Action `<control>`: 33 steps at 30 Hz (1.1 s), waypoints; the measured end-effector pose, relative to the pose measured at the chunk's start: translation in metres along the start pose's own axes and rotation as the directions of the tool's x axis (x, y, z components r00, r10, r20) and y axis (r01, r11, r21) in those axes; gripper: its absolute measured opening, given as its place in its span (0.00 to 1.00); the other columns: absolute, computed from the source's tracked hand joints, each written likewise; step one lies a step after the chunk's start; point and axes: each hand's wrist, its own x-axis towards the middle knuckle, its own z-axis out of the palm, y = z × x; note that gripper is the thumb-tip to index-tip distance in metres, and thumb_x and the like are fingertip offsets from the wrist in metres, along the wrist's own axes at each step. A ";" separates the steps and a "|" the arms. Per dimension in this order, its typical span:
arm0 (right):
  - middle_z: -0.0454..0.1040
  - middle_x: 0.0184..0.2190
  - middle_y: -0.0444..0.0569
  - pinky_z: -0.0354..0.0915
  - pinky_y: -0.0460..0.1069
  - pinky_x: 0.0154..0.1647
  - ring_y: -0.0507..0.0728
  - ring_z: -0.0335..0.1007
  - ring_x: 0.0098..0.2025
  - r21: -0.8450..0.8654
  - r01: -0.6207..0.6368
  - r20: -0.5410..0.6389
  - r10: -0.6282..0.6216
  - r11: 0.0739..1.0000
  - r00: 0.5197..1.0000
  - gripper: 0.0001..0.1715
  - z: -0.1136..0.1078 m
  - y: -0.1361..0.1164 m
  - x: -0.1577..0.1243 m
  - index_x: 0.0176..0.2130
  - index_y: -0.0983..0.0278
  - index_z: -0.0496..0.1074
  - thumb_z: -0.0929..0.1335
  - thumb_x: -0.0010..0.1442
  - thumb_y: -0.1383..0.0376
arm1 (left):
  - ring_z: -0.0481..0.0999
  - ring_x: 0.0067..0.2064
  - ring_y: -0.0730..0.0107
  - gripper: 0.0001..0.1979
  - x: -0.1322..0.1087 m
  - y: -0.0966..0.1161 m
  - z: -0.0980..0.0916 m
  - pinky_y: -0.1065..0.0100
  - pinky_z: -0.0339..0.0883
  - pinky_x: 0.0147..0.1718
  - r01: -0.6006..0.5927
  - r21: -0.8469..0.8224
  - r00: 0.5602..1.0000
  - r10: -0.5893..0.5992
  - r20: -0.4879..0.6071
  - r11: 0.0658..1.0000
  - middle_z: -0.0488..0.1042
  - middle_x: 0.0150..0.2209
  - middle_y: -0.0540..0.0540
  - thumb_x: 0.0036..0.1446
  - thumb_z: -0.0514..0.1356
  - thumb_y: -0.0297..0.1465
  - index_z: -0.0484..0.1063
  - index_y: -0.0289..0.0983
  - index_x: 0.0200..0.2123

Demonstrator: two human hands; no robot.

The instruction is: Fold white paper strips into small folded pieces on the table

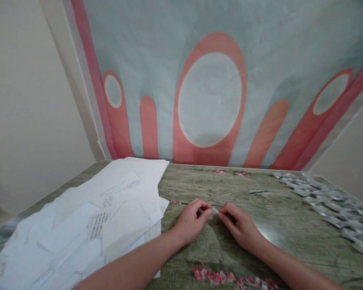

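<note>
Both of my hands rest on the green wood-patterned table (218, 189) near its middle. My left hand (191, 221) and my right hand (238, 225) meet fingertip to fingertip and pinch a small white piece of paper (215, 210) between them. Each hand has its fingers curled closed on one end of the piece. The paper is tiny and mostly hidden by the fingers.
A loose pile of white paper sheets (109, 217), some with printed text, covers the table's left side. Several small folded grey paper pieces (329, 201) lie in rows at the right. A wall hanging with pink and grey shapes (211, 92) stands behind the table.
</note>
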 end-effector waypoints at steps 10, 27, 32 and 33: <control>0.70 0.27 0.46 0.63 0.49 0.33 0.55 0.66 0.31 0.014 0.027 -0.007 -0.027 1.000 1.000 0.12 0.001 0.000 0.000 0.31 0.61 0.69 0.61 0.62 0.61 | 0.67 0.34 0.70 0.05 0.001 -0.006 0.003 0.70 0.61 0.35 0.036 -0.086 0.999 -0.039 -0.033 0.996 0.68 0.31 0.50 0.58 0.54 0.31 0.67 0.35 0.32; 0.71 0.34 0.50 0.64 0.51 0.38 0.57 0.67 0.38 -0.016 0.093 -0.068 -0.094 0.996 0.993 0.09 0.001 0.000 0.000 0.38 0.60 0.71 0.63 0.61 0.62 | 0.67 0.37 0.69 0.02 -0.001 0.001 0.000 0.69 0.60 0.38 -0.027 0.050 0.999 0.025 0.026 0.998 0.67 0.33 0.49 0.56 0.56 0.27 0.68 0.36 0.32; 0.70 0.31 0.48 0.63 0.51 0.37 0.57 0.67 0.36 -0.086 0.137 -0.036 -0.140 0.987 0.989 0.06 0.002 0.001 -0.002 0.34 0.60 0.71 0.64 0.61 0.63 | 0.67 0.37 0.69 0.02 -0.003 0.005 0.000 0.71 0.60 0.36 -0.076 0.099 0.995 0.070 0.069 0.992 0.67 0.34 0.49 0.57 0.56 0.26 0.68 0.37 0.33; 0.70 0.31 0.48 0.63 0.51 0.37 0.57 0.67 0.35 -0.094 0.141 -0.028 -0.144 0.985 0.989 0.06 0.003 0.002 -0.002 0.34 0.60 0.71 0.64 0.60 0.64 | 0.67 0.37 0.70 0.02 -0.003 0.006 -0.001 0.71 0.59 0.36 -0.087 0.105 0.994 0.079 0.075 0.991 0.67 0.34 0.49 0.57 0.56 0.26 0.68 0.37 0.33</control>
